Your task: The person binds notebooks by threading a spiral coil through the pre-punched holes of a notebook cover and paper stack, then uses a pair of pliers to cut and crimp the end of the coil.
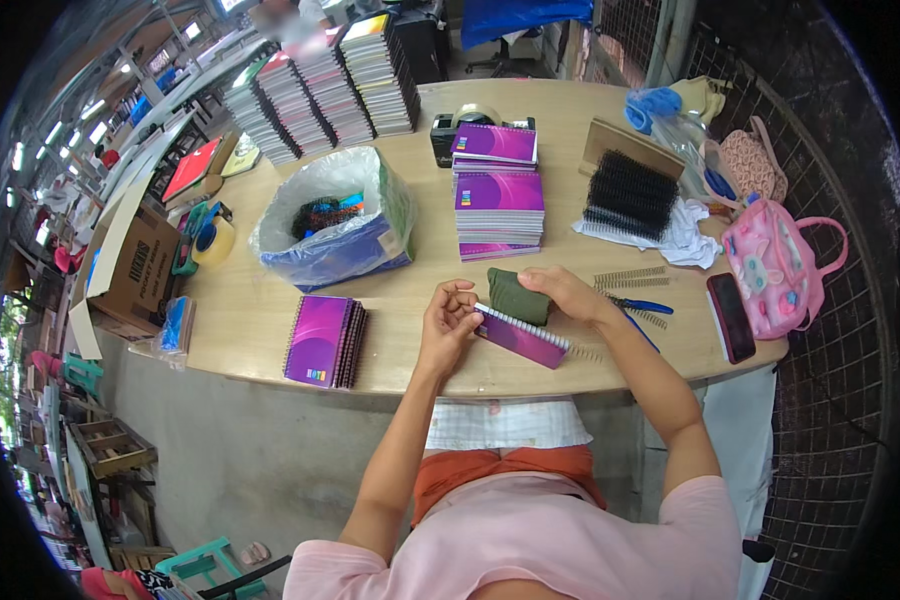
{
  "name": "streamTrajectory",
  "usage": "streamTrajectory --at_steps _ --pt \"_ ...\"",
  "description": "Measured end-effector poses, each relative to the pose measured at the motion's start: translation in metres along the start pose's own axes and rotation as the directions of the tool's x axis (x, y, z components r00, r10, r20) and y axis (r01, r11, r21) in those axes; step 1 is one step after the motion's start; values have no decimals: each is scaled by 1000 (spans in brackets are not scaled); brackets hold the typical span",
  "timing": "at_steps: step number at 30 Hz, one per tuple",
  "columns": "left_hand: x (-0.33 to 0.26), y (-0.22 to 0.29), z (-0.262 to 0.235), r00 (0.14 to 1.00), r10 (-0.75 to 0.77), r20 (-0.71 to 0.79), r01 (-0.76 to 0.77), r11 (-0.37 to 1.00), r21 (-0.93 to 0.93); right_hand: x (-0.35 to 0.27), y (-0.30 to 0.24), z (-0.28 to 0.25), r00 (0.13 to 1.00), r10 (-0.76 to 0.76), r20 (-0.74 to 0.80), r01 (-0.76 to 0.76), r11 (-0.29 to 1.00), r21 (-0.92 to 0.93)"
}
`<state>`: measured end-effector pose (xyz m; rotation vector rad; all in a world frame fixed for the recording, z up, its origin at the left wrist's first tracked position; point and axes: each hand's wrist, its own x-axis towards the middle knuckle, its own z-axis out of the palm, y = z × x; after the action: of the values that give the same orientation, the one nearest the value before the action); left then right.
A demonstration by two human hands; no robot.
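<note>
A small purple notebook [525, 342] lies tilted near the table's front edge, its punched spine edge facing up and away from me. My left hand [448, 325] pinches its left end between thumb and fingers. My right hand [562, 290] grips a folded dark green cloth [516, 298] right behind the notebook's spine edge; its fingertips are partly hidden. From the notebook's right end a thin wire coil [585, 353] sticks out. Right of my right hand are loose wire coils [630, 278] and blue-handled pliers [642, 306].
Finished purple notebooks [320, 342] stand left of my hands; more notebooks [500, 210] are stacked behind. A plastic-lined bin [335, 225], a pile of black coils [630, 197], a phone [732, 318] and a pink bag [775, 265] surround the workspace. Tall notebook stacks [325, 90] stand at the back.
</note>
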<state>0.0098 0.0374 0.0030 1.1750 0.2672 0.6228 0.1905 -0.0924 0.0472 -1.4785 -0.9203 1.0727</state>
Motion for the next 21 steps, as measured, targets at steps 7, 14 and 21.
streamTrajectory --at_steps 7,14,21 --pt "1 -5 -3 999 24 21 -24 1000 10 9 11 -6 998 -51 48 58 988 -143" --pt "2 -8 -4 999 12 44 -11 1000 -26 2 2 7 983 -182 -16 158 888 -432" --pt "-13 3 1 999 -42 -35 36 987 -154 -10 13 -9 860 -509 -28 420 739 -526"
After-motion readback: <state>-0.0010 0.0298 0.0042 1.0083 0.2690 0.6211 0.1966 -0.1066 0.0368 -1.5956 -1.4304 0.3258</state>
